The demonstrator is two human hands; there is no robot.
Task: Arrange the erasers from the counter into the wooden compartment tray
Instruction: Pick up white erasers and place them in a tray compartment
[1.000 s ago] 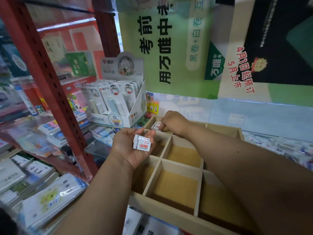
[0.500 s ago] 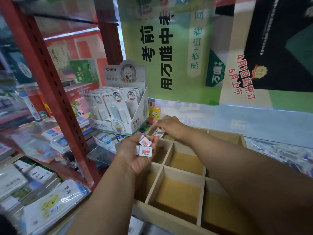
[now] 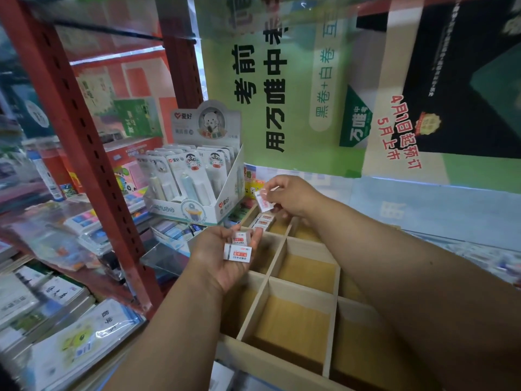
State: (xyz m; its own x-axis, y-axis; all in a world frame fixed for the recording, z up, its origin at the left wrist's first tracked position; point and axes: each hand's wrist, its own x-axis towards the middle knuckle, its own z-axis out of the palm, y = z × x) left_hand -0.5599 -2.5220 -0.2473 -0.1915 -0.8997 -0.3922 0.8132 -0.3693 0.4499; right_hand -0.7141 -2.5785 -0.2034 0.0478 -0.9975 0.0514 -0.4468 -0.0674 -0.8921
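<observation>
we are mid-placing: right hand (image 3: 293, 197) pinches one eraser (image 3: 263, 201) over the wooden tray's (image 3: 277, 287) eleven o'clock compartment, to be lowered beside those laid there, while left hand (image 3: 222, 258) cups two spare erasers (image 3: 239, 246).

This is a stationery shop. A red steel rack (image 3: 84, 142) with punched uprights carries shelves of shrink-wrapped workbooks (image 3: 70, 342) and packets. A white cardboard display box (image 3: 197, 198) holds rows of carded items, probably correction tapes or glue sticks, though the blur leaves that unsure. Behind hangs a green poster (image 3: 282, 80) advertising exam papers, with a pre-order date printed in red.
</observation>
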